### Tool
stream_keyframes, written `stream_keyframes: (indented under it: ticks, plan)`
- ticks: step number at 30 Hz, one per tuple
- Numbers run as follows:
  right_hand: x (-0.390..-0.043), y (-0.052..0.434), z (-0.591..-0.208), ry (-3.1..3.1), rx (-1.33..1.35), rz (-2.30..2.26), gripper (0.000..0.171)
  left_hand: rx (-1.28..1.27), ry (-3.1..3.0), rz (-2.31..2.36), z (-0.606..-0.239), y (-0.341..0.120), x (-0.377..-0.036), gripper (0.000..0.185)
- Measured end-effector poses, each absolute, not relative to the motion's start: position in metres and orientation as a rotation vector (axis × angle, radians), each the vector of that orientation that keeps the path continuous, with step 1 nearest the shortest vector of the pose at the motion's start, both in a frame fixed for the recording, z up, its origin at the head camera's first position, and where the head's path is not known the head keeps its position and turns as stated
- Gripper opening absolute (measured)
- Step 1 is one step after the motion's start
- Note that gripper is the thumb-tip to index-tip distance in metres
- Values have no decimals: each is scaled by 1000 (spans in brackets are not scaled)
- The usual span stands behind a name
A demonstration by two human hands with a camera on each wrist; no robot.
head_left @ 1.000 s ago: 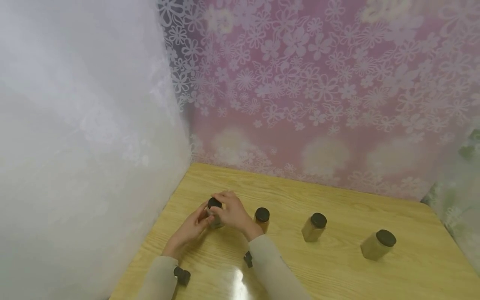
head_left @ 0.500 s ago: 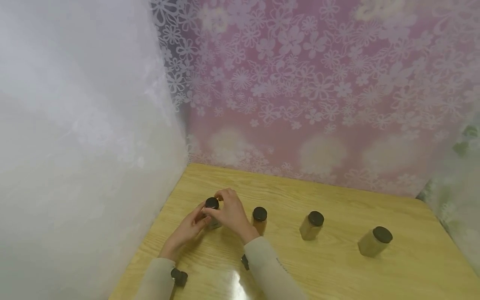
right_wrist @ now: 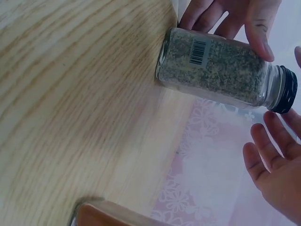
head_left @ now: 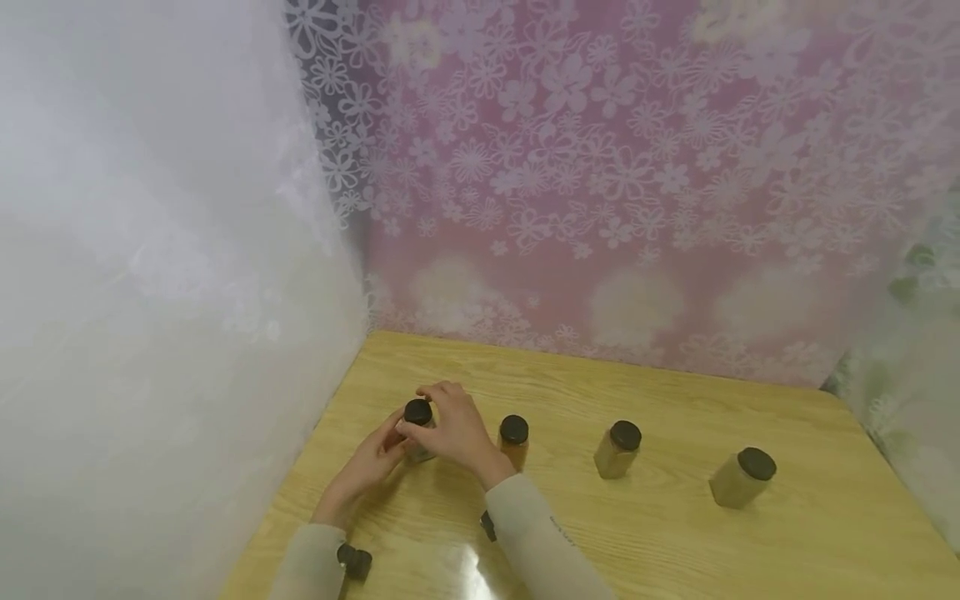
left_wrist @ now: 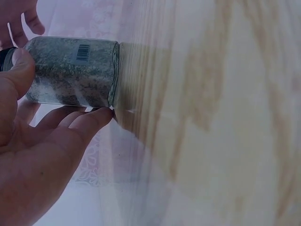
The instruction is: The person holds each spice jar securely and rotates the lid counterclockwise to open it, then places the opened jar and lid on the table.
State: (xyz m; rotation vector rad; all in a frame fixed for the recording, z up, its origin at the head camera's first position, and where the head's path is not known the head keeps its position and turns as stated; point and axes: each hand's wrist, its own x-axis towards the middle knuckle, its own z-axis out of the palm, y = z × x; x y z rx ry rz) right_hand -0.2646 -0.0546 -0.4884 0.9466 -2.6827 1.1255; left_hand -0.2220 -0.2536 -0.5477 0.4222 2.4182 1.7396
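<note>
**Mia:** Looking at the hands, what are they doing?

**Ben:** Both hands are working on one little jar (head_left: 417,433) near the left end of the desk (head_left: 675,533). The left hand (head_left: 367,471) is holding the glass body, with the thumb on one side and the fingers (left_wrist: 89,120) lying along the other. The jar is full of grey-green bits and is standing on the wood.

**Mia:** And the right hand (head_left: 453,433)?

**Ben:** It is sitting over the black lid (right_wrist: 286,89). In the wrist view its fingers are spread a little and are beside the lid, so I think they are not squeezing it just now, but it is hard to be sure.

**Mia:** Is the lid off?

**Ben:** No, it is on the jar. It looks like the twisting is going on, not finished.

**Mia:** What else is sitting there?

**Ben:** Three more jars are standing in a row to the right: one close (head_left: 513,440), one in the middle (head_left: 617,448), one far off (head_left: 741,477). All are wearing black lids. The close one is just beside the right wrist, so an elbow could be bumping it. Flowery curtains (head_left: 600,167) are hanging behind.
</note>
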Motion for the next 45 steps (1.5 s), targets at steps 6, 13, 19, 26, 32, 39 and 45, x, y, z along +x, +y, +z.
stream_keyframes:
  ticks: [6,13,19,26,32,39,45]
  plan:
    - [-262,-61,-493,-2658,962,1026,50,316,2418,1760,-548,-256,-213,70]
    - [-261,-71,-491,-2635,1063,980,46,245,2434,1790,-547,-264,-204,72]
    - [-257,-66,-487,-2651,1045,974,49,314,2432,1768,-550,-263,-204,72]
    - [-259,-63,-488,-2631,954,900,52,368,2406,1791,-548,-256,-208,73]
    - [-260,-59,-486,-2645,985,871,44,375,2413,1781,-545,-251,-210,74]
    - [-261,-54,-486,-2682,968,879,56,371,2406,1769,-544,-249,-213,72]
    - [-261,-52,-488,-2679,899,945,50,347,2395,1767,-544,-245,-214,72]
